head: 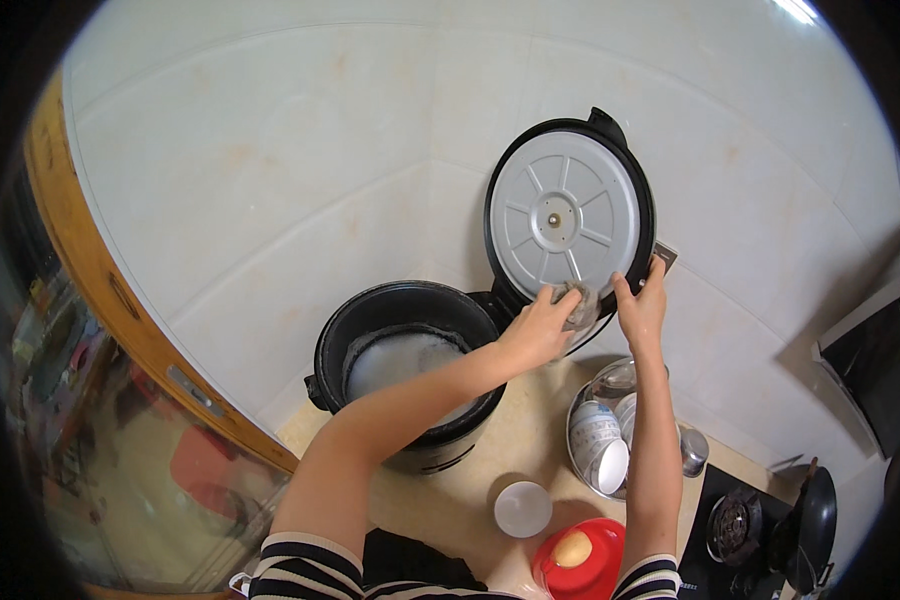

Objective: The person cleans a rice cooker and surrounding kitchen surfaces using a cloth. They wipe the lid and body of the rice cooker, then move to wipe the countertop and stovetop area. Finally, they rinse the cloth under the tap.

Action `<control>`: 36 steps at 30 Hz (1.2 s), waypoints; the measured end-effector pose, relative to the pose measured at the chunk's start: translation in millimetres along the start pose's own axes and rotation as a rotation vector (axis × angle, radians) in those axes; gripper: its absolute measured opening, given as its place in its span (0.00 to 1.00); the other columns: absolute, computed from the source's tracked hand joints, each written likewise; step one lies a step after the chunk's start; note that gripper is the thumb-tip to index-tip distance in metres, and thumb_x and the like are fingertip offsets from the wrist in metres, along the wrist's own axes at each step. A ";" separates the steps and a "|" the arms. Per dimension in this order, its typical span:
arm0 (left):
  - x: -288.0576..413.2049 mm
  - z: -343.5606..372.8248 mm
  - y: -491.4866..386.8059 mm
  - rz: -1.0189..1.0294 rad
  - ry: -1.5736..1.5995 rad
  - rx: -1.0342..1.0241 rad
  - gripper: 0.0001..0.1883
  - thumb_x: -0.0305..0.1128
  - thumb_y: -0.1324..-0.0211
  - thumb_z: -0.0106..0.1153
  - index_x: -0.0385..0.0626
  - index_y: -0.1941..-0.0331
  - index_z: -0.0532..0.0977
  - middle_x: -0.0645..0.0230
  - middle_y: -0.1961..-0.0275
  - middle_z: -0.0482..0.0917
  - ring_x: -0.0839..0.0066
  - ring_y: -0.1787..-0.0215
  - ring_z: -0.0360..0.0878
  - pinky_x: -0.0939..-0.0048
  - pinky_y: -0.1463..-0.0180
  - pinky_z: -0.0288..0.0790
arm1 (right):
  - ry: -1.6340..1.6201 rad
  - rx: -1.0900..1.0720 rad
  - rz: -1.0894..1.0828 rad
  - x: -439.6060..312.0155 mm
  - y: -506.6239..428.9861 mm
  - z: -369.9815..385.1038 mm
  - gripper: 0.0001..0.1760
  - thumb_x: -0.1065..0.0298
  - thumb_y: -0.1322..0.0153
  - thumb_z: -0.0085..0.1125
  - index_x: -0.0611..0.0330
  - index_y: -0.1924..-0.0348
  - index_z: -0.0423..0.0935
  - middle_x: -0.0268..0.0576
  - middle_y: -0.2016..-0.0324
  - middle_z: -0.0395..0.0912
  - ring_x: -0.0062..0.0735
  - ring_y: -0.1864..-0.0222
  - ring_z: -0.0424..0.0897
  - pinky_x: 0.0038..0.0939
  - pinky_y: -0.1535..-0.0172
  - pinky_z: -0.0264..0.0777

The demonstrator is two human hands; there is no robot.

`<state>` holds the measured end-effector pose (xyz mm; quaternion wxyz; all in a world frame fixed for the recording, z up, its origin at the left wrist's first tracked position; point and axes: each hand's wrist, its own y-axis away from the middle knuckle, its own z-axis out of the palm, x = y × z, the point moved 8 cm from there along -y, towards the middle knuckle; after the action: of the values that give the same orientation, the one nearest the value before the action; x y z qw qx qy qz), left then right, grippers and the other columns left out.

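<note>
A large black rice cooker (331, 360) stands on the counter with its hinged lid (570, 180) raised; the lid's inner metal plate faces me. Whitish, cloudy liquid (390, 364) lies in the pot. My left hand (538, 330) reaches across the pot and holds a greyish scrubbing pad (581, 304) against the lower edge of the lid. On the lid's lower right rim, my right hand (643, 304) grips the edge, thumb on the inner side and fingers around the outside.
A metal basket (572, 442) of stacked bowls (596, 442) stands right of the cooker. Nearer me are a white bowl (523, 510) and a red basin (596, 559) holding a yellowish object (572, 550). A gas stove (727, 540) with a wok (817, 525) is at right, a wooden door frame (90, 247) at left.
</note>
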<state>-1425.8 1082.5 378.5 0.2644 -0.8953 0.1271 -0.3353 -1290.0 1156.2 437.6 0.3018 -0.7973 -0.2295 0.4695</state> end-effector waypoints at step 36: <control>86.1 -21.7 161.2 -0.327 1.032 -0.472 0.29 0.35 0.45 0.62 0.37 0.42 0.63 0.64 0.49 0.73 0.76 0.47 0.69 0.73 0.42 0.64 | -0.080 0.008 -0.021 -60.2 -36.3 -17.6 0.27 0.50 0.31 0.54 0.62 0.48 0.70 0.51 0.68 0.79 0.39 0.66 0.77 0.33 0.59 0.70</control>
<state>-1384.4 905.8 348.1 -0.0929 -0.6592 0.1709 -0.7264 -1304.7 1138.3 506.2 0.3006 -0.7744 -0.2478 0.4986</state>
